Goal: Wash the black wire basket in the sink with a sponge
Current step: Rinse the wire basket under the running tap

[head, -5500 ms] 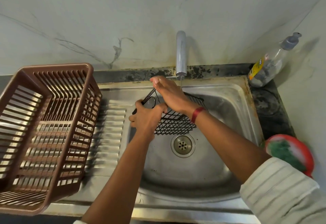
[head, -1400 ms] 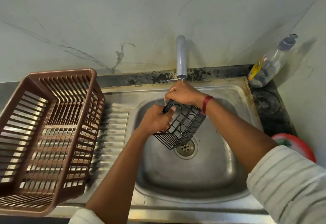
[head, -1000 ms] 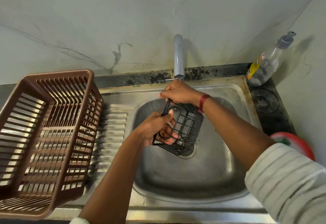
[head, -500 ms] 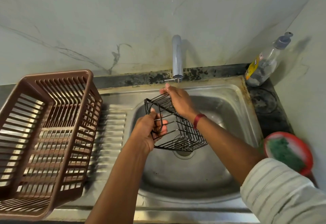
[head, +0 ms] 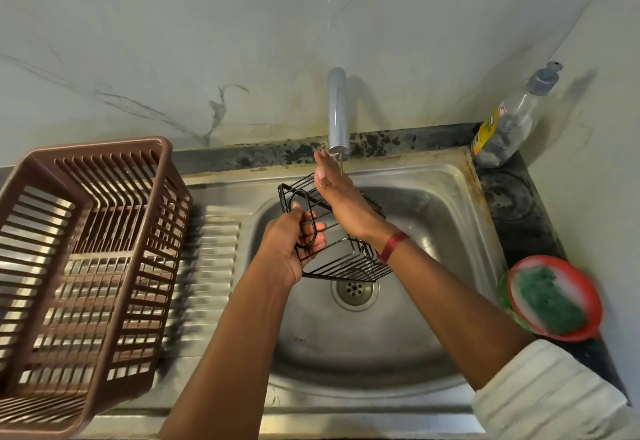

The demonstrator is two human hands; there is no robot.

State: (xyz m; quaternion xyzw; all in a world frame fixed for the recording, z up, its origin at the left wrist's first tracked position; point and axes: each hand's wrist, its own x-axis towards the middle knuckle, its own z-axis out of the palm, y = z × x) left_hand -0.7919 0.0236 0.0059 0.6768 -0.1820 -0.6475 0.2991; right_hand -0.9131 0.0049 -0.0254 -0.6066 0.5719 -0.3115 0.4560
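The left hand (head: pixel 289 249) gripped the black wire basket (head: pixel 346 264) by the oval wire loop on its near end, fingers curled through and round the loop. The basket was held tilted in the air above the sink (head: pixel 453 180), over the drain (head: pixel 353 290) and clear of the basin floor. The right hand (head: pixel 341 199) was stretched out flat with its fingers straight and together, gripping nothing, its fingertips just under the mouth of the tap (head: pixel 337 110). It crossed over the far upper edge of the basket; I could not tell whether the palm touched the wires. A thin thread of water fell from the spout beside the fingertips. A red band (head: pixel 392 246) circled the right wrist, and a pale striped sleeve (head: pixel 550 398) was pushed up that forearm.

The green sponge (head: pixel 550 301) lay in a red dish (head: pixel 596 308) on the dark worktop (head: pixel 512 204) to the right of the sink, well apart from both hands and blurred. At the back right corner stood 1 clear pump bottle (head: pixel 505 124) with a yellow label. To the left, 1 brown slatted plastic rack (head: pixel 86 266) sat on the ribbed steel drainboard (head: pixel 207 266).
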